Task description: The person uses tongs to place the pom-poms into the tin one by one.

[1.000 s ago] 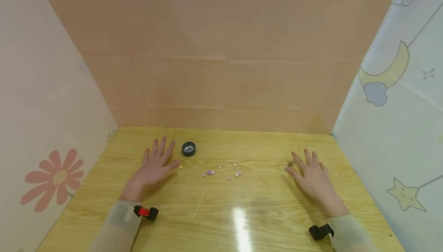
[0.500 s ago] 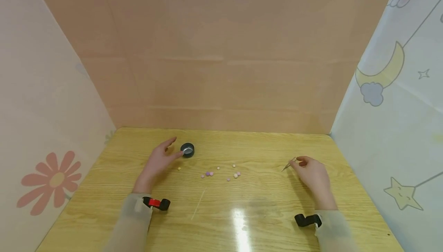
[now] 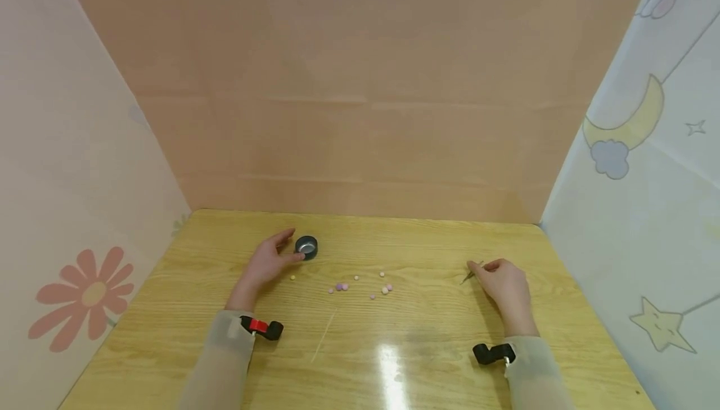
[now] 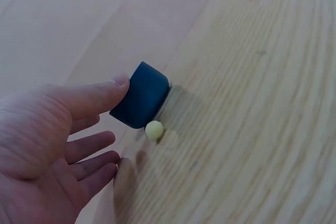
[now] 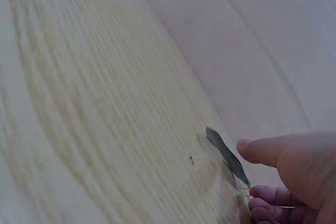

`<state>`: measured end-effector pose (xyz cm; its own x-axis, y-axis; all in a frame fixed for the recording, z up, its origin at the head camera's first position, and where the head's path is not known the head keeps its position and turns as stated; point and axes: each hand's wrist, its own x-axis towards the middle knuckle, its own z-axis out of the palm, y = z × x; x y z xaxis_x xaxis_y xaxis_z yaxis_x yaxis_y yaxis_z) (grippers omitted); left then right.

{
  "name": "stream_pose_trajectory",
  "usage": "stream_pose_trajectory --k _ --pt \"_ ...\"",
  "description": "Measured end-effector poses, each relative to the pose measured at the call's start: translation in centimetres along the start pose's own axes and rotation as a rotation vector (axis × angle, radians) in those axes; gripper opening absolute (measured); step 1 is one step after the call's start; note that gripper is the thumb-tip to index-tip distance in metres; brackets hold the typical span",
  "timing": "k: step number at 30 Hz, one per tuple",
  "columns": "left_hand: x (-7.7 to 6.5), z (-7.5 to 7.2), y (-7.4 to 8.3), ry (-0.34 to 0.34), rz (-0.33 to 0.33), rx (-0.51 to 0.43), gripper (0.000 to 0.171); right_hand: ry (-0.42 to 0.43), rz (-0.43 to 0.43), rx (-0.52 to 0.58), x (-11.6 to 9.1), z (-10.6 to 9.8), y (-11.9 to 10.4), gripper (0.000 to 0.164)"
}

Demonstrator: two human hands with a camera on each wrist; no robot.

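My left hand (image 3: 267, 262) is at the left beside a small dark round cup (image 3: 306, 247), silvery inside. In the left wrist view the thumb touches the cup's wall (image 4: 143, 98), while the other fingers are spread apart below it. A small yellow ball (image 4: 154, 130) lies close to the cup on the table. On the right side, my right hand (image 3: 505, 286) reaches over a pair of metal tweezers (image 5: 229, 157) lying on the table. Its thumb is slightly apart from the tweezers, and the bent fingers are at their lower end; whether they touch is unclear.
Several small pink, purple and pale balls (image 3: 342, 287) lie scattered on the wooden table (image 3: 427, 241) between the hands. A brown paper-like wall (image 3: 360, 116) stands at the back. Patterned white walls (image 3: 647, 210) flank both sides.
My left hand has moved right to the cup, and its spread fingers have drawn in. The right hand has turned and bent its fingers over the tweezers. The cup and balls stay put.
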<state>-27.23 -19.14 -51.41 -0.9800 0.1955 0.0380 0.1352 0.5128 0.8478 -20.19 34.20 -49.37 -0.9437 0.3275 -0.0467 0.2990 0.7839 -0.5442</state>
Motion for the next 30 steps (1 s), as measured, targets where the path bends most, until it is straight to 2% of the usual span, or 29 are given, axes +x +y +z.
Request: stream_pose_trajectory --k 4,9,18,27,30 --pt "0.00 0.07 0.00 0.010 -0.002 -0.045 0.077 -0.005 -0.007 -0.003 -0.09 -0.11 0.11 0.065" --pt "0.08 0.02 -0.27 0.022 0.011 -0.050 0.075 -0.023 -0.018 0.000 -0.15 -0.09 0.13 0.060" --pt "-0.06 0.34 -0.14 0.019 0.022 -0.026 0.072 -0.038 0.000 -0.015 -0.06 0.01 0.24 0.069" --pt "-0.13 0.59 -0.10 0.007 0.025 -0.014 0.072 -0.046 -0.023 -0.037 0.18 -0.31 0.14 0.043" --pt "-0.11 0.65 -0.05 0.003 0.015 -0.008 0.072 -0.053 -0.032 -0.044 0.21 -0.45 0.07 0.039"
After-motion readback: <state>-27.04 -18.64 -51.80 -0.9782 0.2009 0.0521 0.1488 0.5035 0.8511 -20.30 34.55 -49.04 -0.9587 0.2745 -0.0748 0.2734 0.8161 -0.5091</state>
